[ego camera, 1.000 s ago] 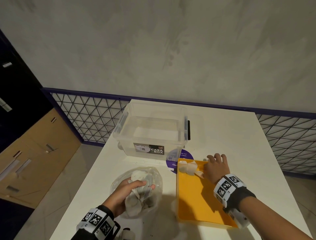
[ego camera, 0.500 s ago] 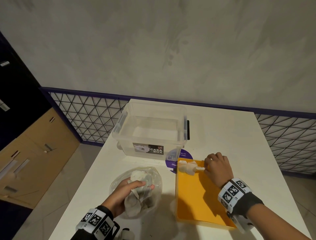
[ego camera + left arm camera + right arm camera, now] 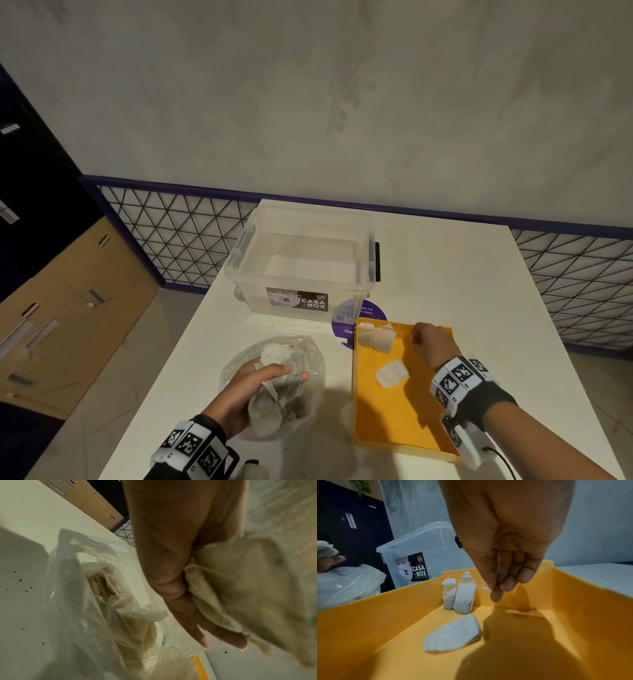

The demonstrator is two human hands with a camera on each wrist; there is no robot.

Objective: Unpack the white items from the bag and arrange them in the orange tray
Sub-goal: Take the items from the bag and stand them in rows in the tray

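Note:
My left hand (image 3: 293,374) grips a bunch of white sachets (image 3: 274,401) above the open clear plastic bag (image 3: 310,356), which holds more of them. The left wrist view shows the fingers (image 3: 214,639) curled round that bunch (image 3: 240,588) over the bag (image 3: 77,601). The orange tray (image 3: 394,428) lies to the right. Two white sachets (image 3: 376,337) stand against its far wall and one sachet (image 3: 391,374) lies flat on its floor. My right hand (image 3: 418,337) hovers over the tray's far end, fingers (image 3: 496,596) hanging down, holding nothing.
A clear lidless storage box (image 3: 301,260) labelled CASA BOX stands behind the bag and tray on the white table (image 3: 445,267). A purple round sticker (image 3: 373,310) lies between box and tray. The table's left edge drops to the floor beside the bag.
My right hand let go of the sachet it pinched by the tray's far wall and drew back; that sachet now lies flat nearer the tray's middle. The left hand stayed put.

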